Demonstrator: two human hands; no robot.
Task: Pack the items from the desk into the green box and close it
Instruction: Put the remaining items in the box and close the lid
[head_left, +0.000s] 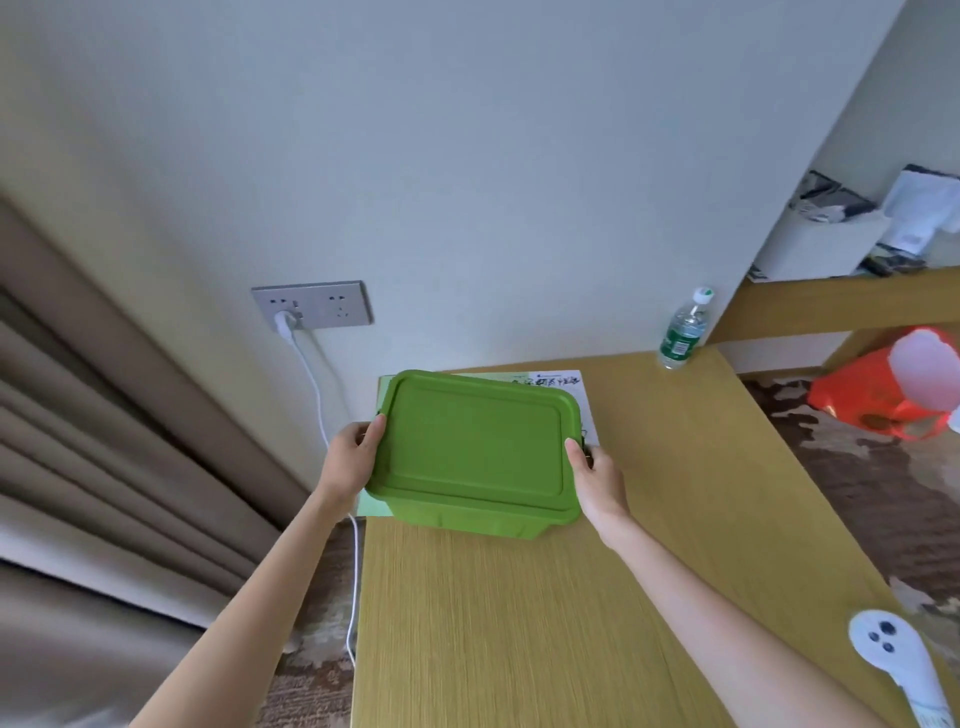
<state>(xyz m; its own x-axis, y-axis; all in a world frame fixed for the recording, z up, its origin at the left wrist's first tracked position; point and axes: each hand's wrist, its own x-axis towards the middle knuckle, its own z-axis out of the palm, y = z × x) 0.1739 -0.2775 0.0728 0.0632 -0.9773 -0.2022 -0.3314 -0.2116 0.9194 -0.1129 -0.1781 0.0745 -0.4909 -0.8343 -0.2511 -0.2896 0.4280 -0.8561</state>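
- Desk of pale yellow wood fills the near and middle ground. A white handheld device with dark buttons lies at its near right corner.
- Two bare forearms reach from the near edge toward the far left part of the desk.
- Left hand grips the left end of the green box, thumb laid on the rim and fingers curled round the edge beneath.
- Right hand grips the right end the same way, thumb on top, fingers tucked under and mostly hidden.
- The green box sits on the far left part of the desk, close to the desk's left edge, with its lid lying flat on top. A small dark clip shows at each end beside the thumbs. Whether either is fastened cannot be told.
- Sheets of paper, pale green and printed white, lie under and behind the box.
- A water bottle stands at the far edge, right of the box and well apart from it.
- Farther off, a white cable hangs from a wall socket down past the desk's left side.
- Likely risks:
  - If only one end is pressed home, the lid may sit skewed or pop up.
  - The box rests on loose paper, so a push could slide it toward the left edge.
  - The bottle and the device are not packed, so closing now may leave things out.
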